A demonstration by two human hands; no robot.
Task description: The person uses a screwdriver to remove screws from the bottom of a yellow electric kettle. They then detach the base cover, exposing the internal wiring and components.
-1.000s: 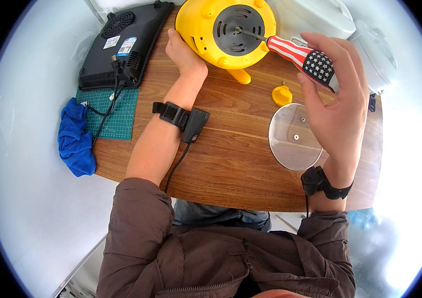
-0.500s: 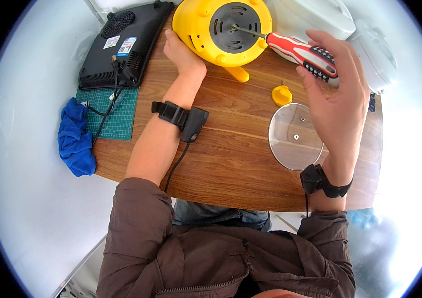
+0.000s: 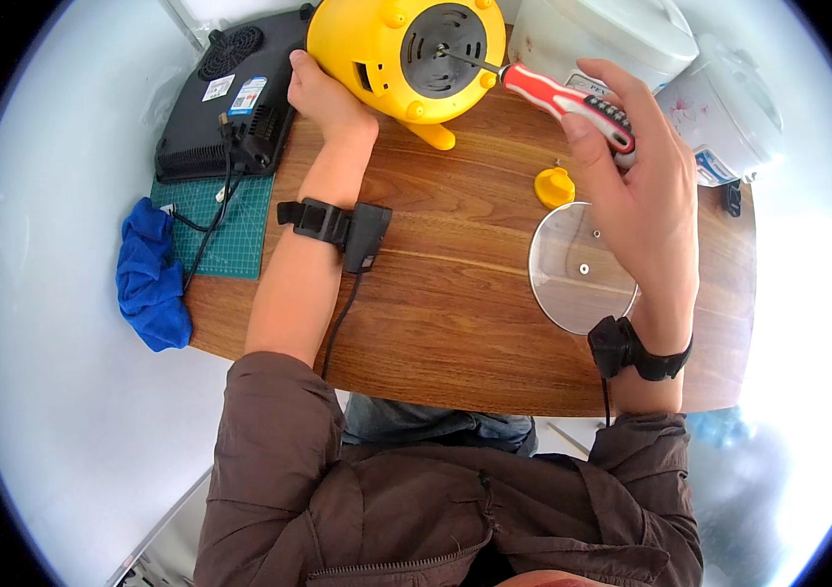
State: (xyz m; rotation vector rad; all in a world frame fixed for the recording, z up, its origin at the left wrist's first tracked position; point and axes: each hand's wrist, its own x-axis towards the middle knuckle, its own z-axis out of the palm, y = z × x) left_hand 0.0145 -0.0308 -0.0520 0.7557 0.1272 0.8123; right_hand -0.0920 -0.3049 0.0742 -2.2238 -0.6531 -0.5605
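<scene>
A yellow electric pot (image 3: 343, 49) lies tipped on its side at the far edge of the table, its round black vented base plate (image 3: 445, 80) facing me. My left hand (image 3: 331, 106) grips the pot from the left; the thumb shows, while the other fingers are mostly hidden behind it. In my right hand (image 3: 646, 186) is a red and white screwdriver (image 3: 548, 92), held by its handle. The shaft reaches to the centre of the base plate, where the tip sits at a recess. Nearer to me lie a yellow lid knob (image 3: 554, 187) and a round glass lid (image 3: 561, 269).
At the far left a black induction cooker (image 3: 196, 112) rests upside down, its cord trailing over a green cutting mat (image 3: 240, 235). A blue cloth (image 3: 150, 279) hangs over the left table edge. Two white lidded containers (image 3: 597, 44) stand at the far right.
The pot, my left hand and the screwdriver have shifted left and slightly away from me. My right hand has moved left with the screwdriver, and its handle looks rotated.
</scene>
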